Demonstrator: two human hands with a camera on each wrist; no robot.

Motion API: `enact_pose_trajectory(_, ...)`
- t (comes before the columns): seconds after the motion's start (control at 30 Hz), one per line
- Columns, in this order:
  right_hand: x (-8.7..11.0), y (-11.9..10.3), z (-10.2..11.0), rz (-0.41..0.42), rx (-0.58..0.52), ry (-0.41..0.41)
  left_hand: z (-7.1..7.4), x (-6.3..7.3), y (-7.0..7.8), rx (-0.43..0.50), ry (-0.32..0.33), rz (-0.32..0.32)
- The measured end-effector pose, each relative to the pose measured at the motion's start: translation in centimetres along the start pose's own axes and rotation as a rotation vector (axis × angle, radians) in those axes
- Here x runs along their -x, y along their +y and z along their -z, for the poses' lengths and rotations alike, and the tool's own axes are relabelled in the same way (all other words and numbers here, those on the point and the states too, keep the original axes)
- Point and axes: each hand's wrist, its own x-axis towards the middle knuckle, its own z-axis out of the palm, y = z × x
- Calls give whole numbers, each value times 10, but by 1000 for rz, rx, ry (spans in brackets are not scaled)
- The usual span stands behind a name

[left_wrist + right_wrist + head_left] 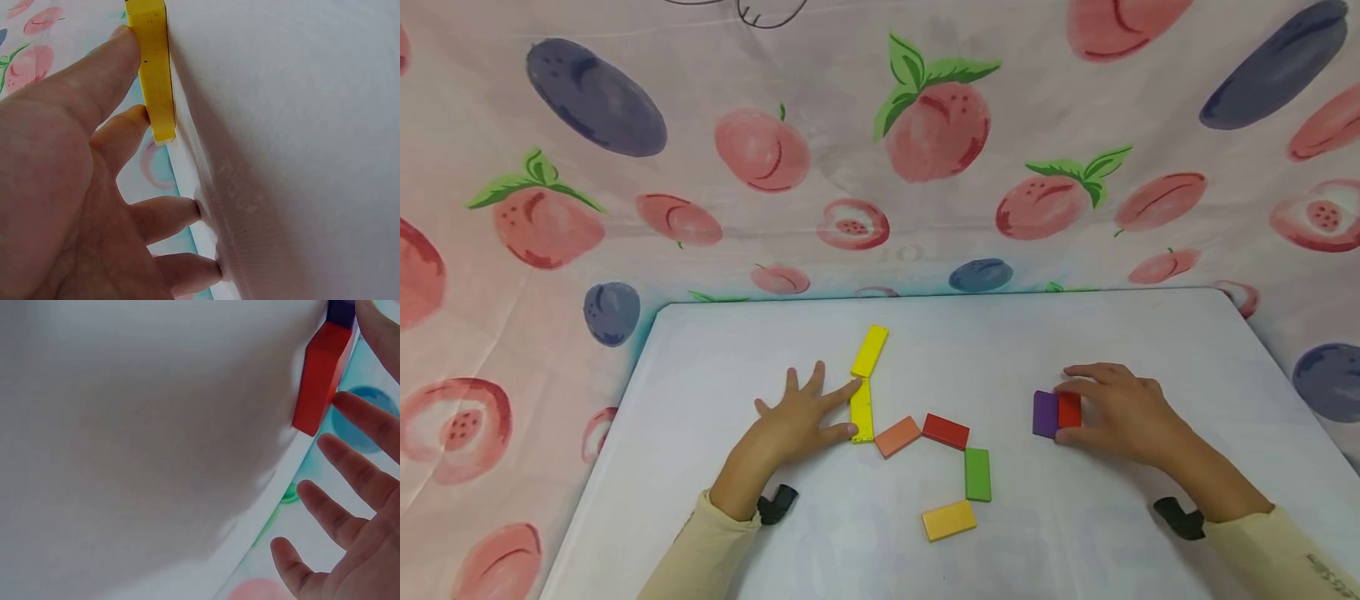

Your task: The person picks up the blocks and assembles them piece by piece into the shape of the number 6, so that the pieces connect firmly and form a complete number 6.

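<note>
Touching a yellow block [863, 412] mid-frame, the left hand [794, 423] is splayed wide; at frame right, the right hand [1129, 415] pinches a red block [1070, 410] beside a purple block [1045, 414].

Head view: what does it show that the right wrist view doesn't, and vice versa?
Head only: the left hand touching a yellow block, plus the green block and salmon block. Right wrist only: the palm side of the right hand. Both: that hand at a red block beside the purple block, the white tabletop and the fruit-print cloth.
</note>
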Motion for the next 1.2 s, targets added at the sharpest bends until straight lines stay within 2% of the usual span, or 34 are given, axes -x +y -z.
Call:
enact_pose_trajectory(0.27, -1, 14, 0, -11, -32, 3, 0, 0, 0, -1, -7, 12)
enact_pose_trajectory(0.57, -2, 17, -3, -48, -30, -44, 0, 0, 0, 3, -7, 10)
enact_pose_trajectory(0.87, -3, 17, -4, -14, -28, -27, 0, 0, 0, 4, -5, 9)
enact_pose_trajectory(1.2, 2, 15, -1, 45, -237, 42, 0, 0, 0, 2, -4, 5)
